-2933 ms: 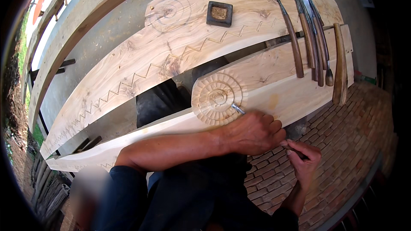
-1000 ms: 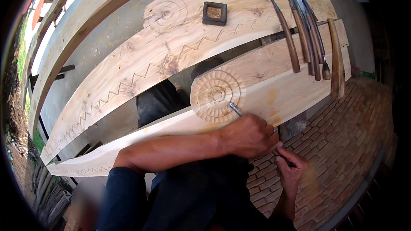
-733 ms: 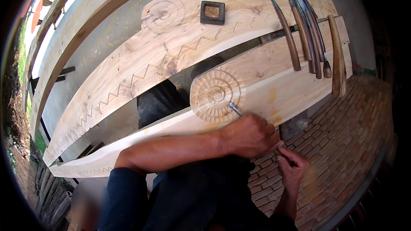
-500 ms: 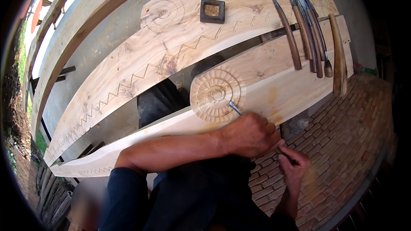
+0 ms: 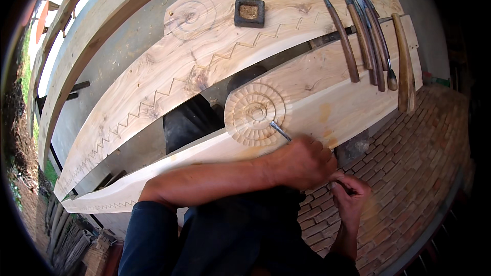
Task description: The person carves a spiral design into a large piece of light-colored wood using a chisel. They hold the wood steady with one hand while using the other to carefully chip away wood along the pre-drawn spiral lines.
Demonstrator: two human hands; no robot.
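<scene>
A carving gouge rests its steel tip on the lower right part of a round carving with rings and a scalloped border. The carving is cut into the rounded end of the nearer pale wooden plank. My left hand is closed around the gouge just behind its blade, the forearm lying along the plank's near edge. Beyond the near edge, my right hand grips the rear end of the same tool, lower and further right. Most of the handle is hidden by my fingers.
Several wood-handled gouges lie across the planks at the right, beside a wooden mallet-like stick. The farther plank bears a zigzag groove, a drawn circle and a small dark square dish. Brick paving lies below right.
The view has shifted slightly. The gouge and both hands keep nearly the same place at the carving. A blurred shape at the lower left is gone, uncovering stacked wood.
</scene>
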